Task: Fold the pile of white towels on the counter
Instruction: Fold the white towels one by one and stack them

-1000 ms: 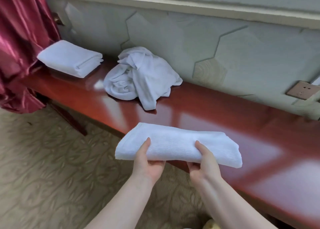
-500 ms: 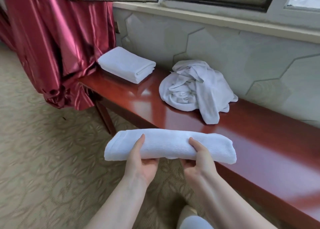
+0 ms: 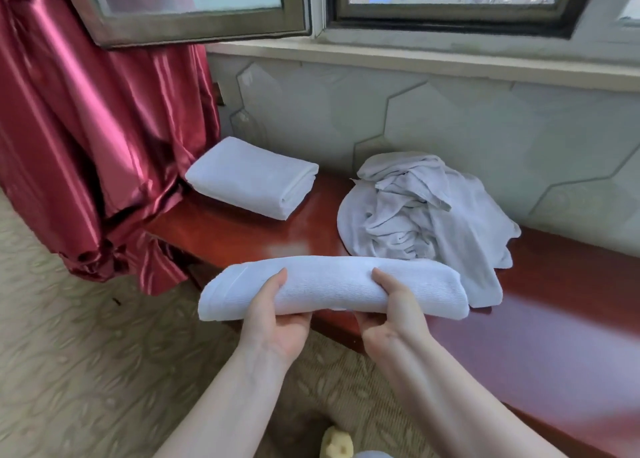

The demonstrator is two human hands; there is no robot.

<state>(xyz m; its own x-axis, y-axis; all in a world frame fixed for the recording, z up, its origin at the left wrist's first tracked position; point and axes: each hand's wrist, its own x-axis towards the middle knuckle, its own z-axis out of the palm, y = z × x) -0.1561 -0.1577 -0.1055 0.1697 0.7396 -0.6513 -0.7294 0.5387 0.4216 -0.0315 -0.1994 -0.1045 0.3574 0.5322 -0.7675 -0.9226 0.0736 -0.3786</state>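
You're gripping a folded towel [image 3: 332, 286] with left hand [image 3: 277, 313] and right hand [image 3: 391, 313] — one folded towel [image 3: 251, 177] is sitting on the counter [image 3: 554, 319], the pile [image 3: 426, 215] is waiting unfolded.

A folded white towel [image 3: 332, 286] is held level above the counter's [image 3: 554, 319] front edge, near the crumpled pile [image 3: 426, 215].

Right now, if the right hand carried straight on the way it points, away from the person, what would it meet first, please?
Most likely the crumpled pile on the counter. The right hand holds the folded towel just short of the pile's near edge, though depth is hard to judge from the head view.
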